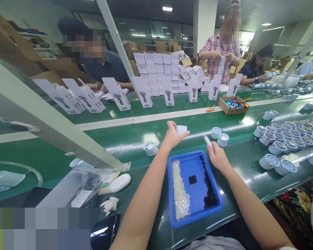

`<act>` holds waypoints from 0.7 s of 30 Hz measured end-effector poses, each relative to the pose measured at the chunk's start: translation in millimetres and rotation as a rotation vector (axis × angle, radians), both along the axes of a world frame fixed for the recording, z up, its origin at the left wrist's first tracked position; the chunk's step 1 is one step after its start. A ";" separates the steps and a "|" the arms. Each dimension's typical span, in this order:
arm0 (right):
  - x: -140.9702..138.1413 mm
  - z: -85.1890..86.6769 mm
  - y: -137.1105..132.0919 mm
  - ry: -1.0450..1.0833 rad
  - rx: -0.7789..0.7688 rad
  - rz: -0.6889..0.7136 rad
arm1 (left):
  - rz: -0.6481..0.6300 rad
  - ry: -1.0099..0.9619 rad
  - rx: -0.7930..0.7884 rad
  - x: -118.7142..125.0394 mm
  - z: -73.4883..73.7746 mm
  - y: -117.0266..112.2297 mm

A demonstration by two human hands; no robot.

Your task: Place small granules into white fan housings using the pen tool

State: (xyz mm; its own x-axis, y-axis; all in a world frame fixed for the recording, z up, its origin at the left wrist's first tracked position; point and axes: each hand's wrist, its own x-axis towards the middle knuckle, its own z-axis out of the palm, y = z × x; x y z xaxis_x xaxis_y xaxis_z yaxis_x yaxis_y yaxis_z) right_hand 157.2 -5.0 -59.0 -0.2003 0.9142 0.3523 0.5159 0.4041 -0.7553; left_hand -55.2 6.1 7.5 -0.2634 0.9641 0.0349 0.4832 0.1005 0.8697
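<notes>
My left hand (174, 136) is closed around a pale round plastic housing (182, 130), held above the green belt beyond the blue tray. In my right hand (219, 156) is a slim white pen-like tool (207, 140), its tip pointing up and left, apart from the housing. Below both hands lies the blue tray (172, 222). Clear beads (181, 194) fill its left side, small black pieces (210, 191) its right, and a dark square (192, 179) sits mid-tray. Two pale round housings (223, 139) stand just beyond my right hand; another housing (150, 148) is to the left.
Many round fan units (284, 135) cover the right bench. Printed white boxes (169, 95) line the far belt, with a carton of blue packets (234, 106) beside them. A slanted metal post (54, 111) crosses the left. Several co-workers sit or stand opposite.
</notes>
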 end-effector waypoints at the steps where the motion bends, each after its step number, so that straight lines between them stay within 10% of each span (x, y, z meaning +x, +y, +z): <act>1: 6.5 -1.2 7.6 0.013 0.029 -0.086 | -0.022 0.121 -0.047 -7.9 -4.5 2.9; 6: 38.5 -6.6 42.2 -0.033 0.221 -0.383 | -0.188 0.418 -0.166 -16.4 -26.9 12.6; 21: 12.0 -19.5 47.3 -0.173 0.205 -0.061 | -0.184 0.672 -0.519 -60.3 8.7 -4.6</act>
